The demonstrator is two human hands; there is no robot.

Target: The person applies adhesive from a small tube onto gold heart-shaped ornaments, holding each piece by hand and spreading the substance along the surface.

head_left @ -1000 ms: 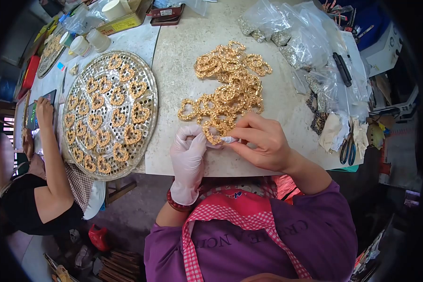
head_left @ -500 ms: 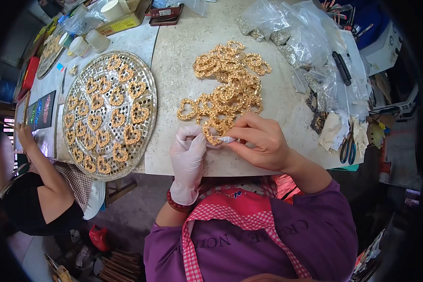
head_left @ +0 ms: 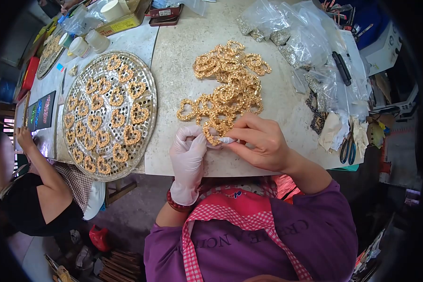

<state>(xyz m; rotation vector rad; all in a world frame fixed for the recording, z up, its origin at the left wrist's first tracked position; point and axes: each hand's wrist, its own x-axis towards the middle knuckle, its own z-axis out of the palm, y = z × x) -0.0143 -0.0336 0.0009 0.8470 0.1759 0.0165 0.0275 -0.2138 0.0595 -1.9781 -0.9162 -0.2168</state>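
A heap of gold, beaded-looking rings [head_left: 228, 82] lies on the table in front of me. At its near edge, one gold ring [head_left: 210, 134] is pinched by my left hand [head_left: 189, 152], which wears a white glove. My right hand [head_left: 261, 141] is bare except for something white on a fingertip, and its thumb and fingers close on the right side of the same ring. The exact contact there is too small to tell. Left of my hands, a round perforated tray [head_left: 148, 136] bears several gold heart-like rings.
Plastic bags of beads [head_left: 310, 42], a black pen-like tool [head_left: 342, 69] and scissors [head_left: 348, 150] lie on the right. Jars [head_left: 80, 46] and a yellow box [head_left: 122, 24] stand at the back left. A co-worker's hand [head_left: 24, 137] is near a dark bead board [head_left: 41, 112].
The co-worker's hand has moved from the dark board down to its near left side, uncovering the coloured rows. My hands and the ring have hardly moved.
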